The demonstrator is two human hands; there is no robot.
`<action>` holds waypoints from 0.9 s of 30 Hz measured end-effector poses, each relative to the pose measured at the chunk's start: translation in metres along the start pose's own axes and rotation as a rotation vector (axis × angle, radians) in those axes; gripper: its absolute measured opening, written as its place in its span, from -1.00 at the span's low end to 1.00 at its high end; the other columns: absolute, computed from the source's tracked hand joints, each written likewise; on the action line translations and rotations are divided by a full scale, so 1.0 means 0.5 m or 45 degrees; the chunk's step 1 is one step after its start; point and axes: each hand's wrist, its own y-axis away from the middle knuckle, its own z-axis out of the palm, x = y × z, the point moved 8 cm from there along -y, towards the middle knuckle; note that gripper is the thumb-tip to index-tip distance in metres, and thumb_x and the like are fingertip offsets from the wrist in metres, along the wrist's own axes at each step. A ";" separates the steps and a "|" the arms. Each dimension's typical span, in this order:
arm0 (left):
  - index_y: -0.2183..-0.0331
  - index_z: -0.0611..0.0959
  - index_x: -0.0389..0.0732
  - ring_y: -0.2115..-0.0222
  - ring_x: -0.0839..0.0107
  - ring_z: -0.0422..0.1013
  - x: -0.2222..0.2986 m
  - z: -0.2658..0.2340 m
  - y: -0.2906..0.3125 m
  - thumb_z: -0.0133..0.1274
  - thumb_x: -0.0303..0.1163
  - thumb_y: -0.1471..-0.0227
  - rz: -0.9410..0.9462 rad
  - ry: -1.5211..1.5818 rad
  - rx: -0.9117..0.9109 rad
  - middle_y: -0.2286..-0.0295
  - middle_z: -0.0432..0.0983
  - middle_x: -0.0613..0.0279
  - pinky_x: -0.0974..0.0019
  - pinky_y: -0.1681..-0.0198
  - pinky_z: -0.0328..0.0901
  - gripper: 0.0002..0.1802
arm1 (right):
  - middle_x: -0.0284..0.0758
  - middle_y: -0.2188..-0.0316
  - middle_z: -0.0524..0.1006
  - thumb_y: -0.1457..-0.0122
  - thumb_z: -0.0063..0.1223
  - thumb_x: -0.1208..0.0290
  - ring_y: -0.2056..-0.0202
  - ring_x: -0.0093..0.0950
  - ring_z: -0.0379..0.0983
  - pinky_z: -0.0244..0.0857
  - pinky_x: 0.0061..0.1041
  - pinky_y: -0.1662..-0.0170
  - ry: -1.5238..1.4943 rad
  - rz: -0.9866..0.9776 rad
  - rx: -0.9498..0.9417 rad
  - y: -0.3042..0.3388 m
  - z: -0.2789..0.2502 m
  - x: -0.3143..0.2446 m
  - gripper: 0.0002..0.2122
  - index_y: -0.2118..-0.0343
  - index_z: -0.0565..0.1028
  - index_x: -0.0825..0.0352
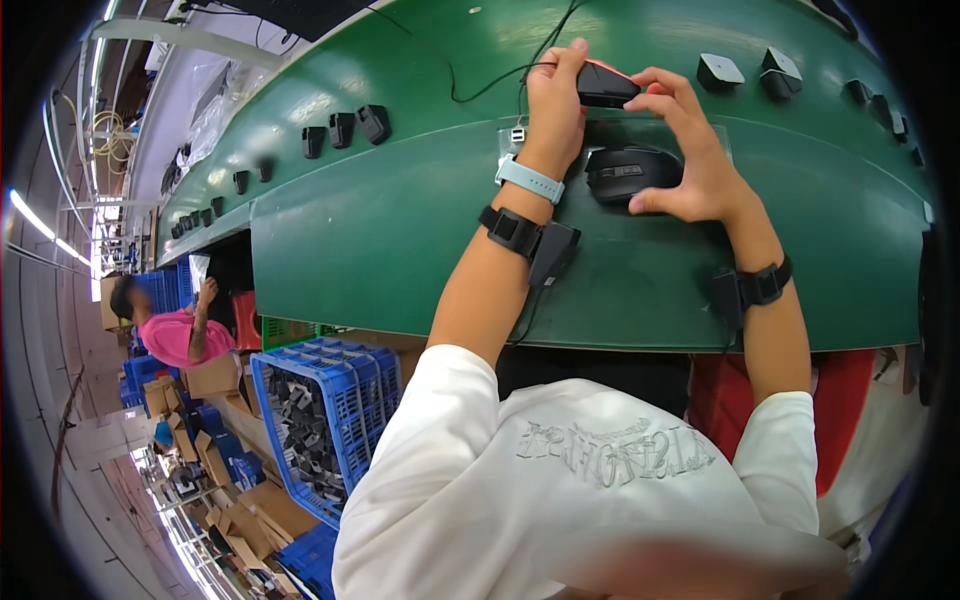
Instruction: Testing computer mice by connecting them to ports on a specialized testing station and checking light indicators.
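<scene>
My left hand is closed around one end of a black wedge-shaped piece with a red edge, held above the green table. The fingertips of my right hand touch the other end of that piece. My right thumb is spread far from those fingers, down at the edge of a black computer mouse. The mouse lies on a clear flat sheet on the table, just below the held piece. A black cable runs past my left hand, and a small plug lies beside my left wrist.
Two black wedge pieces with white faces stand at the back right. Small black blocks line the table's left side, and others stand far right. A blue crate full of dark parts is below left. A person in pink is farther left.
</scene>
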 end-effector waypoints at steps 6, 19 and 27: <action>0.44 0.52 -0.12 0.45 0.48 0.36 -0.002 -0.055 -0.007 0.06 -0.35 -0.08 0.055 0.295 0.274 0.51 0.33 0.37 0.33 0.42 0.34 -0.90 | -0.19 -0.11 0.29 0.33 0.48 0.22 -0.14 -0.17 0.28 0.19 -0.24 -0.21 -0.056 0.128 -0.255 0.001 0.046 -0.002 -0.19 -0.10 0.38 0.29; 0.01 0.54 -0.28 0.24 0.33 0.50 0.016 0.043 0.023 -0.11 -0.25 -0.30 -0.142 0.065 -0.378 0.12 0.56 0.06 0.29 0.36 0.39 -0.63 | -0.21 -0.01 0.47 0.14 0.06 0.01 0.00 -0.40 0.40 0.21 -0.46 -0.13 -1.128 0.538 0.008 0.030 0.017 0.090 -0.18 -0.19 0.33 0.48; -0.15 0.40 -0.37 0.17 0.41 0.47 0.002 0.054 0.017 0.23 -0.63 0.08 -0.075 -0.024 -0.442 0.16 0.53 0.07 0.37 0.16 0.38 -0.28 | 0.02 -0.17 0.36 -0.04 -0.08 0.11 -0.18 -0.14 0.30 0.18 -0.18 -0.26 -1.909 0.545 0.576 0.066 -0.040 0.174 -0.22 -0.27 0.15 0.59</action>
